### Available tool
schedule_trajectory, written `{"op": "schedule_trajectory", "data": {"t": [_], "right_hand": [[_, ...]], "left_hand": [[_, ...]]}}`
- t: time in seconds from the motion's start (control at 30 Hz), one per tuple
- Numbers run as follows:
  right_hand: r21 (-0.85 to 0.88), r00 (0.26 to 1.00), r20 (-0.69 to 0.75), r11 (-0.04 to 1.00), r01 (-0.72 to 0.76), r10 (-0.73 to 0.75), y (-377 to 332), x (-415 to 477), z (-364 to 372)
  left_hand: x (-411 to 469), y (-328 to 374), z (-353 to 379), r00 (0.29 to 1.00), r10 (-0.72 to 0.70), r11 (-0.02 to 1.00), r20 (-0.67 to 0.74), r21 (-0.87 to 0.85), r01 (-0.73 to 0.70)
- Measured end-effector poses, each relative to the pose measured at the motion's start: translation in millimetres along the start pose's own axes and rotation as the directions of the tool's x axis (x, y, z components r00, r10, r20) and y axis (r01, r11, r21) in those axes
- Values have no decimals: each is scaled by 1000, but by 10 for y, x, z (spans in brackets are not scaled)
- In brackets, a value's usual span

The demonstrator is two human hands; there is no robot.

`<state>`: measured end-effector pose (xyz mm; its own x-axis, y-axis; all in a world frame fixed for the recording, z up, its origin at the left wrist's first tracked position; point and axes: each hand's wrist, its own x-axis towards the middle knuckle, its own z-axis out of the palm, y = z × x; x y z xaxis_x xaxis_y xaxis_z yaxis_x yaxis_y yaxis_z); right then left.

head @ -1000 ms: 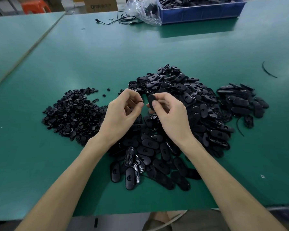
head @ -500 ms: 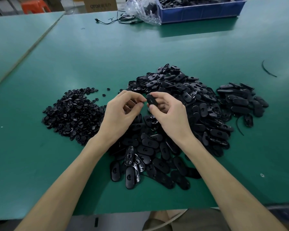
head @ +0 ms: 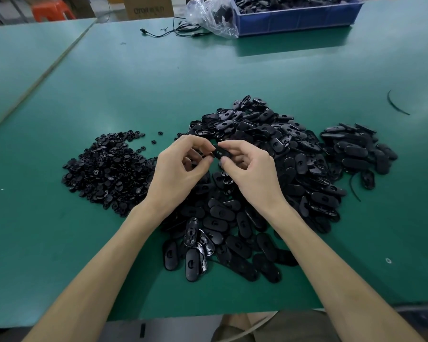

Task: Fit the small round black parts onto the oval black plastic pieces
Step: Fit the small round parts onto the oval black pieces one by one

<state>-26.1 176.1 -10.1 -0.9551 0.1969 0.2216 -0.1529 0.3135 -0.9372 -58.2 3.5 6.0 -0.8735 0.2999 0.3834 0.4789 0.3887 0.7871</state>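
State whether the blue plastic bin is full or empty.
Full: the blue plastic bin is heaped with dark parts up to its rim; its far side is cut off.

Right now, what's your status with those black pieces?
Left hand, right hand: both pinching. One oval piece held, above the pile. Nothing blocking.

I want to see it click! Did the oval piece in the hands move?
Yes. The oval piece tipped from upright to sideways, its end swinging left toward the round-parts pile, meeting the left hand.
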Motion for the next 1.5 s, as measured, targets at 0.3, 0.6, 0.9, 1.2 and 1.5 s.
{"op": "schedule_trajectory", "data": {"t": [0.3,0.6,0.9,1.2,1.5], "right_hand": [[0,1000,1,1000,2,-2,6,-5,-5],[2,1000,-1,1000,-8,8,3,-15,-3],[9,1000,-4,1000,-13,13,8,-11,2],[9,1000,2,1000,-24,24,5,-8,-1],[21,999,-2,999,-34,34,-9,-27,-8]], "left_hand": [[0,7,17,1000,15,1000,-23,-7,-15],[-22,43,14,1000,-19,1000,-17,-18,19],[-35,103,-4,997,-65,997,-36,-47,63],[-38,92,-11,994,-81,994,-77,-79,75],[-17,73,-19,992,-89,994,-86,-76,82]]}}
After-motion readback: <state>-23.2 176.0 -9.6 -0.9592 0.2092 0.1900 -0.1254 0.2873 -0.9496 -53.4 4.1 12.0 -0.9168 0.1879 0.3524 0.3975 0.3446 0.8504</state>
